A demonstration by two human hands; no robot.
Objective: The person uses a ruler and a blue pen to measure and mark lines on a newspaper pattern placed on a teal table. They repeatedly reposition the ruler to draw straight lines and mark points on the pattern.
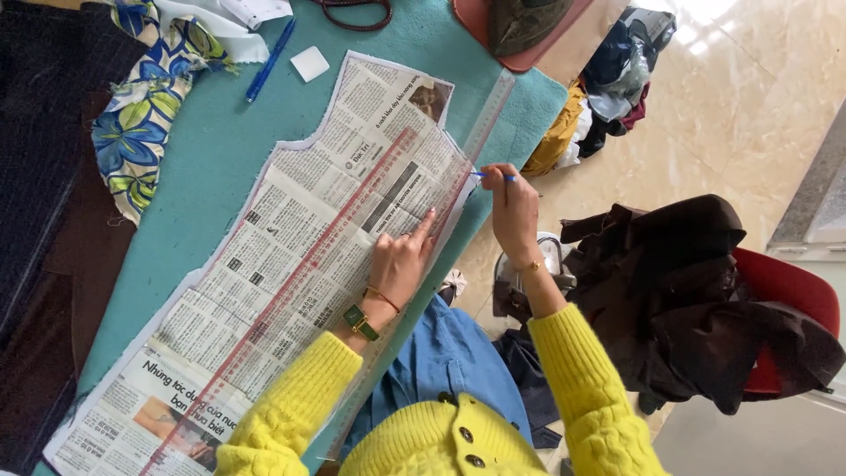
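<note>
**Ruler pinned, pen at its edge**

Newspaper pattern (291, 264) is kept flat on the teal cloth (220, 150) under a clear ruler (441, 189). The ruler is pressed down by the left hand (401, 264), fingers spread, seemingly to stop slipping. A blue pen (493, 176) is pinched in the right hand (514, 211), beside the ruler's edge.

Thick yellow knitted cardigan with cable-patterned sleeves and dark round buttons; blue denim underneath; the left hand (401, 263) wears a green-faced square watch and thin bracelet; the right hand (514, 211), a gold bracelet.
</note>
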